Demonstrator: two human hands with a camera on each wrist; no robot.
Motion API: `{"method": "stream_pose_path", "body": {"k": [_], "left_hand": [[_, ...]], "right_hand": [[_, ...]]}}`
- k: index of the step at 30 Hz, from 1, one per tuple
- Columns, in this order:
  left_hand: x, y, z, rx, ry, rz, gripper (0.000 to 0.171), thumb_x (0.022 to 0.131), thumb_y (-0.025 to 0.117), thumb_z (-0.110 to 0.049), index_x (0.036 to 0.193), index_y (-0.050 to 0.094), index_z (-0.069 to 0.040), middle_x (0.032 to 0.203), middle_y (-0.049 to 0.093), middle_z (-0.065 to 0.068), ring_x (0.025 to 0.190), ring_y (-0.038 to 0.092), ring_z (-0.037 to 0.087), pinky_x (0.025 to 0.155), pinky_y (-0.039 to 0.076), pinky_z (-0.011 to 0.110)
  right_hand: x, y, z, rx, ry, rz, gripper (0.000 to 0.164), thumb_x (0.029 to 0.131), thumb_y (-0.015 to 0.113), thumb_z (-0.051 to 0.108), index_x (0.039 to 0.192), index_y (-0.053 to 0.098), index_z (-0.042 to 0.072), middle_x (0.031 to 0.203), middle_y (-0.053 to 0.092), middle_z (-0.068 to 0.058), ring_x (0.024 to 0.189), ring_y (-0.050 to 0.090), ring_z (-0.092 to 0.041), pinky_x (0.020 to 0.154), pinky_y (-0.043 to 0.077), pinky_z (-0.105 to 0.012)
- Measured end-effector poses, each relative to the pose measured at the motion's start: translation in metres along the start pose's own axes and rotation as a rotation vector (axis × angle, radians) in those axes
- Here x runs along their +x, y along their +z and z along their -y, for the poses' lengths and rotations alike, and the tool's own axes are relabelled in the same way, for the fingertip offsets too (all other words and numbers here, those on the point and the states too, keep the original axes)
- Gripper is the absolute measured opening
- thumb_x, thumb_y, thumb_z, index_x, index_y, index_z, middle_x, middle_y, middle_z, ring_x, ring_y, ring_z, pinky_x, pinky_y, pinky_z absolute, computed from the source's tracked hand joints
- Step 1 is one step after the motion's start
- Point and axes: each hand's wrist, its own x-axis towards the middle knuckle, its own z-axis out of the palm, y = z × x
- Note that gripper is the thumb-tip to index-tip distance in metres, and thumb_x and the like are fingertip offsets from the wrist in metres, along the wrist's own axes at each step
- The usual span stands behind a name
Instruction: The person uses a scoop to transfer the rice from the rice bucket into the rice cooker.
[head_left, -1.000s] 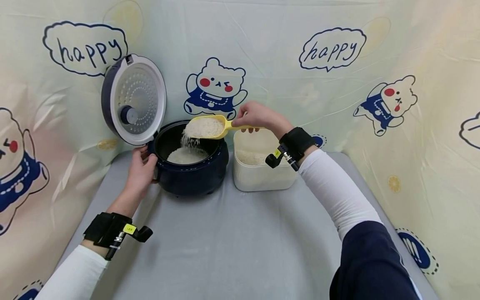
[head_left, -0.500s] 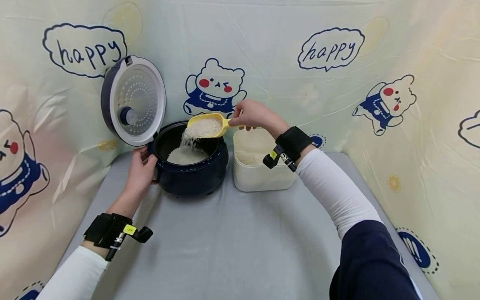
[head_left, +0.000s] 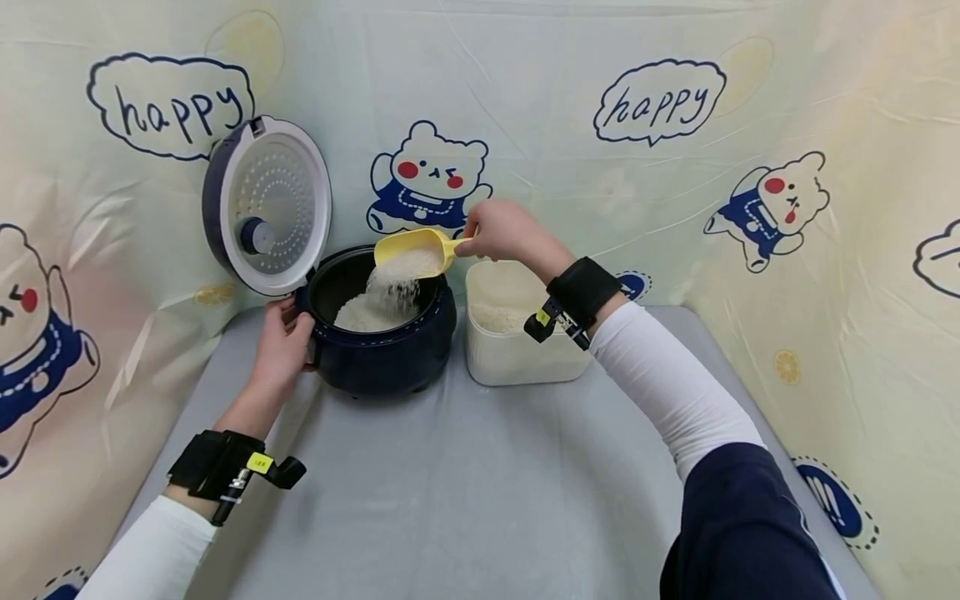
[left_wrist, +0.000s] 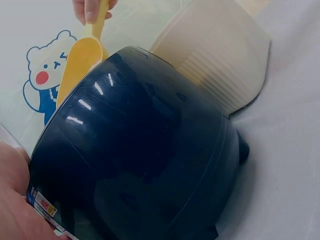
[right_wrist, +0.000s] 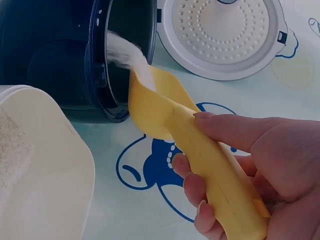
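A dark blue rice cooker [head_left: 382, 367] stands with its lid [head_left: 281, 204] raised on the left. White rice [head_left: 367, 315] is heaped inside its pot. My left hand [head_left: 281, 346] holds the cooker's left side, thumb in front and fingers partly hidden behind. Above the pot's right half, my right hand [head_left: 506, 233] grips the handle of a yellow scoop [right_wrist: 215, 170]. The scoop tips down to the left, and rice [right_wrist: 132, 57] streams from its lip into the pot. In the left wrist view, the scoop [left_wrist: 82, 60] shows over the cooker's rim.
Right of the cooker is a cream storage box [head_left: 525, 358] with more rice [right_wrist: 12, 150] in it, partly under my right forearm. Grey cloth [head_left: 450, 483] covers the table. A printed curtain [head_left: 555, 100] hangs close behind the cooker and lid.
The scoop has tilted further and shifted slightly left; its rice load has shrunk and the stream is thicker. The heap in the pot looks larger. My left hand has stayed on the cooker.
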Motion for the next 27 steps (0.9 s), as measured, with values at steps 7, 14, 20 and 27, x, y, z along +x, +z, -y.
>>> {"method": "stream_pose_path", "body": {"k": [7, 14, 20, 27], "left_hand": [[-0.001, 0.0, -0.001, 0.004, 0.004, -0.008, 0.063, 0.108, 0.032, -0.026, 0.163, 0.011, -0.006, 0.168, 0.02, 0.024, 0.149, 0.029, 0.039, 0.06, 0.052, 0.043], [0.0, 0.001, 0.001, -0.005, 0.004, -0.013, 0.063, 0.108, 0.033, -0.026, 0.163, 0.012, -0.005, 0.168, 0.021, 0.024, 0.148, 0.03, 0.038, 0.057, 0.052, 0.041], [-0.001, 0.001, 0.001, 0.002, 0.001, -0.008, 0.062, 0.108, 0.032, -0.026, 0.163, 0.012, -0.005, 0.168, 0.021, 0.024, 0.148, 0.029, 0.038, 0.058, 0.052, 0.041], [0.0, 0.0, 0.001, 0.005, 0.0, -0.008, 0.063, 0.108, 0.032, -0.025, 0.163, 0.012, -0.005, 0.168, 0.021, 0.024, 0.149, 0.029, 0.039, 0.059, 0.053, 0.041]], "right_hand": [[-0.003, 0.002, 0.008, -0.092, -0.015, -0.043, 0.03, 0.097, 0.075, 0.032, 0.107, 0.075, 0.004, 0.092, 0.066, -0.008, 0.08, 0.055, -0.024, 0.07, 0.045, -0.029], [-0.007, 0.004, 0.015, -0.177, -0.054, -0.057, 0.032, 0.098, 0.074, 0.035, 0.11, 0.074, 0.006, 0.096, 0.069, -0.008, 0.081, 0.056, -0.023, 0.07, 0.045, -0.028], [-0.009, 0.007, 0.018, -0.25, -0.053, -0.064, 0.034, 0.098, 0.074, 0.037, 0.113, 0.072, 0.007, 0.099, 0.07, -0.007, 0.083, 0.056, -0.023, 0.07, 0.044, -0.03], [-0.011, 0.01, 0.015, -0.229, -0.066, -0.066, 0.033, 0.096, 0.076, 0.033, 0.116, 0.069, 0.008, 0.103, 0.068, -0.007, 0.086, 0.055, -0.024, 0.071, 0.044, -0.032]]}}
